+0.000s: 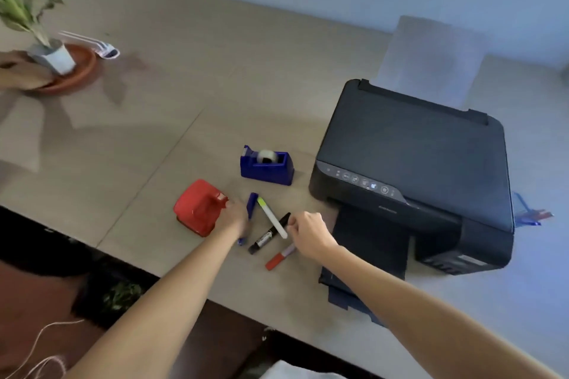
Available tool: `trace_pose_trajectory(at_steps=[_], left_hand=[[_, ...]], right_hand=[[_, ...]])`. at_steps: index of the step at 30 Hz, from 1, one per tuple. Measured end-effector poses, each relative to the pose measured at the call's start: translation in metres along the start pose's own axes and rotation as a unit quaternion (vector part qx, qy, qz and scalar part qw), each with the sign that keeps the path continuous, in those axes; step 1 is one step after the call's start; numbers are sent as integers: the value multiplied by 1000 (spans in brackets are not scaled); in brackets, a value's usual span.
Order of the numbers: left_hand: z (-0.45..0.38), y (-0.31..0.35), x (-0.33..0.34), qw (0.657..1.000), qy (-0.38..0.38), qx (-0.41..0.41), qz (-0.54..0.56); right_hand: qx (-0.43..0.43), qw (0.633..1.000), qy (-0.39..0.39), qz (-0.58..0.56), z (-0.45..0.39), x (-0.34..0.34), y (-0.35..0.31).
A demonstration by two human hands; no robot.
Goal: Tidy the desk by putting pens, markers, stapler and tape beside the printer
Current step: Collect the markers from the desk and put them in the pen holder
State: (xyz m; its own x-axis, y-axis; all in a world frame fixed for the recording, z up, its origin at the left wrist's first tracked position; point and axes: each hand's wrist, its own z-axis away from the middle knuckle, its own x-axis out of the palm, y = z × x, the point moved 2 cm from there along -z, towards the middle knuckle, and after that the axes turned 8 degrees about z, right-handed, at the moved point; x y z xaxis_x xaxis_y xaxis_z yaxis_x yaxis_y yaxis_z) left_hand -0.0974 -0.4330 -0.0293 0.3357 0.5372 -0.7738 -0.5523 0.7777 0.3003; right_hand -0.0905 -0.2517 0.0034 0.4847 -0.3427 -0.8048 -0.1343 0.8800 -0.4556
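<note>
A loose cluster of pens and markers lies on a pale desk [215, 77], just beside the front left corner of a black printer [409, 169]. Nearest the printer is a red marker [278, 258], partly under the person's right hand [309, 232]. Next, moving away from the printer, a white highlighter [272, 218] with a yellow-green tip lies across a black marker [269, 234]. Beyond those is a blue pen [251, 209]. Farther from the printer stands a red stapler [198, 208], and behind the pens, close to the printer's left side, sits a blue tape dispenser [267, 167].

The right hand's fingers are curled and drawn together at the top end of the black marker, seemingly about to pinch it; whether they have closed on it cannot be told. The left hand [235, 215] rests between the stapler and the blue pen, touching the stapler's front; its fingers are blurred, so their state cannot be told.

Most items already seem beside the printer; the step appears to be straightening the pens. To do it well, lift the highlighter off first so the black marker does not roll, then lay each pen parallel along the printer's left side, clear of its front paper tray [369, 243].

Far from the printer, at the desk's distant left, stands a potted plant [46, 49] on a brown saucer.
</note>
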Motion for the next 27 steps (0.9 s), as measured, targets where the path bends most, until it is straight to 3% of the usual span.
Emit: trace_pose_trajectory(at_steps=[5,10,12,15,19,22,27], left_hand=[[-12,-19,11,999,11,21,33],[0,-38,14,973,31,-34,227],[10,-42,15,966,47,-15,255],[16,-49,21,969,52,52,237],[14,-37,30,972,24,86,218],[5,-16,39,983,3,125,134],[-11,1,53,984,0,178,0]], right_hand=[[23,997,10,75,-40,18,-28],[72,981,4,180,-71,36,-34],[61,974,-10,216,-80,41,-34],[47,972,-22,229,-91,41,-34],[92,993,15,69,-86,22,-24],[155,985,69,-24,-58,7,-11],[286,957,-31,-22,-18,28,10]])
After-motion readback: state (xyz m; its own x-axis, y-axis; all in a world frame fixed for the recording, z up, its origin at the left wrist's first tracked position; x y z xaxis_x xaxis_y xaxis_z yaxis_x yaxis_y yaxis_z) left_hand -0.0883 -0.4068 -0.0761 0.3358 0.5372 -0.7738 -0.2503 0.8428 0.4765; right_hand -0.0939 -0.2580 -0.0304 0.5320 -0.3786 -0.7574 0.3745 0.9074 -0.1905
